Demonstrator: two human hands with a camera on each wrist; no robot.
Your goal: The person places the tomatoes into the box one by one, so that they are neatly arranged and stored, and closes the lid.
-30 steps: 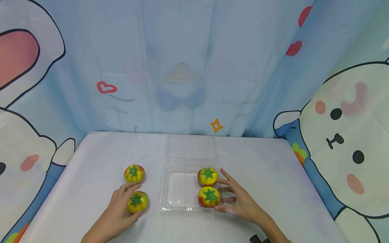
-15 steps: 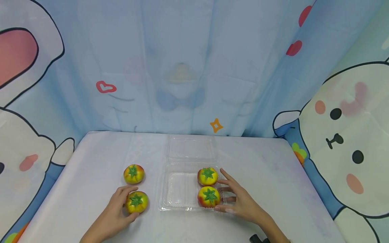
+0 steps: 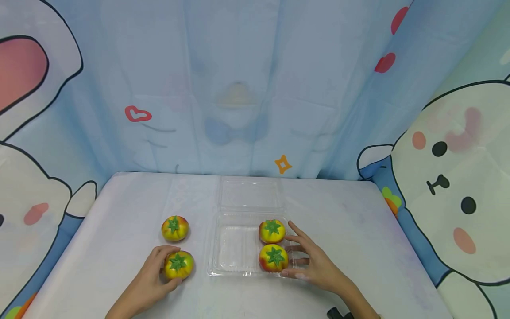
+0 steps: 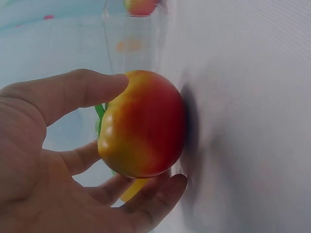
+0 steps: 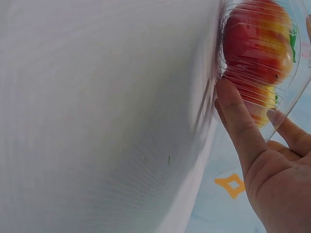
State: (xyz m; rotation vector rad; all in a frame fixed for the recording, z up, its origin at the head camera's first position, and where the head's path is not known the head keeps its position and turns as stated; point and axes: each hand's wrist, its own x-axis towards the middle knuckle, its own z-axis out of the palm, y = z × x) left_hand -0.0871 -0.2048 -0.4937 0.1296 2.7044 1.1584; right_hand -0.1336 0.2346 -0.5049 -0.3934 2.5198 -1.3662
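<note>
Head view, lower left of the frame: one red-and-yellow fruit (image 3: 179,266), green-crowned, on white cloth (image 3: 350,230), best managed, in judgement, by an even hold on opposite flanks, clear of the crown. It sits between the thumb and curled fingers of the left hand (image 3: 148,275), which grasp it. Outward: second fruit (image 3: 175,229), just above it in the frame; clear box (image 3: 233,248), lower centre, containing upper boxed fruit (image 3: 272,232) and lower boxed fruit (image 3: 273,258), with the right hand (image 3: 314,266), fingers loosely extended, touching its right side.
</note>
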